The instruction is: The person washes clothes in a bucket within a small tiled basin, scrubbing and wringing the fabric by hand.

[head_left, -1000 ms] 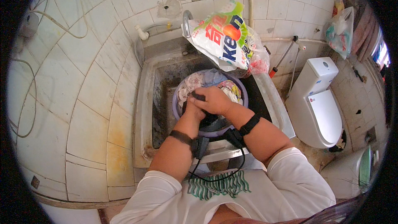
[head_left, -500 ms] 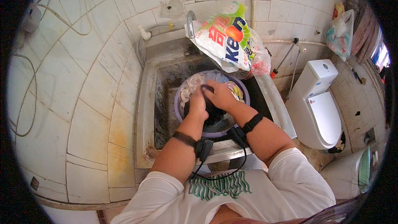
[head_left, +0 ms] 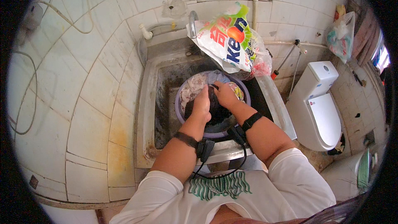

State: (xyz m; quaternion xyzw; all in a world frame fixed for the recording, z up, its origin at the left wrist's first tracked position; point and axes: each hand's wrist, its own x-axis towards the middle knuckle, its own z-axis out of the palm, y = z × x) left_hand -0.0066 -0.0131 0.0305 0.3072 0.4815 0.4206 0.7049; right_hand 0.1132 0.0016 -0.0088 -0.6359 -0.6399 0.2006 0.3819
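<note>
A light purple basin (head_left: 178, 110) sits inside the sink, with wet laundry in it. Both my hands are over the basin, close together, on a black cloth (head_left: 213, 104) bunched between them. My left hand (head_left: 201, 104) shows edge-on, its fingers pressed to the cloth's left side and partly hidden. With bent fingers, my right hand (head_left: 226, 95) grips the cloth from the right. Around the black cloth lie a pale floral cloth (head_left: 191, 86), a grey-blue cloth (head_left: 217, 76) and a yellow patterned cloth (head_left: 236, 91). What garment the black cloth is, I cannot tell.
The worn metal sink (head_left: 146, 120) surrounds the basin. A detergent bag (head_left: 222, 43) rests at its back right beside the curved faucet (head_left: 193, 23). To the right stand a white toilet (head_left: 323, 116) and a hanging plastic bag (head_left: 340, 37). A black cable (head_left: 244, 157) links my wristbands.
My hands have shifted slightly against each other on the black cloth, the right fingers moving a little to the right. The cloth stays between them.
</note>
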